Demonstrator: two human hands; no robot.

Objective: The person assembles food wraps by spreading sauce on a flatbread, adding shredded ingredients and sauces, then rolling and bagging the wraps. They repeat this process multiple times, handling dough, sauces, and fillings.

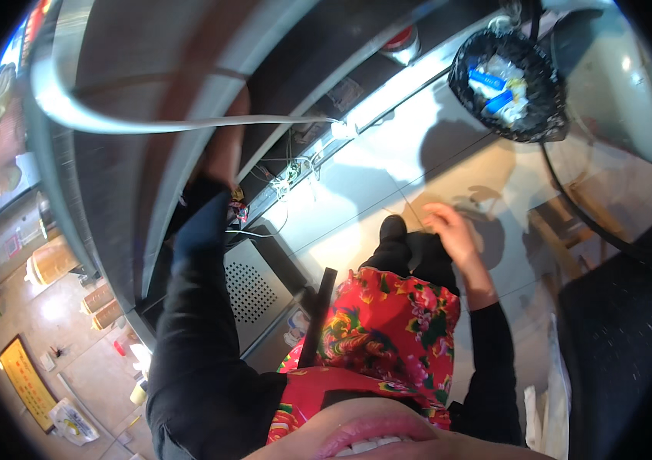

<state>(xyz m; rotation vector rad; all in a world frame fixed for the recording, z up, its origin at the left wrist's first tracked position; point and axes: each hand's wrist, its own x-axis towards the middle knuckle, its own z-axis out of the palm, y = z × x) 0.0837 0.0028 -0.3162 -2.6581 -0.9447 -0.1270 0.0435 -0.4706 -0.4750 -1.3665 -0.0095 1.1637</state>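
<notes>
Head view, left hand (222,157) on counter (123,192) (right hand (452,234) free)

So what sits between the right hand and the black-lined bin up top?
Head view: only bare pale floor tiles with shadows lie between the right hand and the bin; nothing stands there.

Open floor on my right, crowded counter edge on my left.

My right hand (452,234) hangs over bare floor (387,165) with room all around; the bin (512,77) stands well ahead, a black cable (571,201) curves past to the right. My left hand (222,157) is tucked under the counter (111,100), hemmed by a white cord (188,123), tangled wires (288,172) and a perforated panel (249,291).
</notes>
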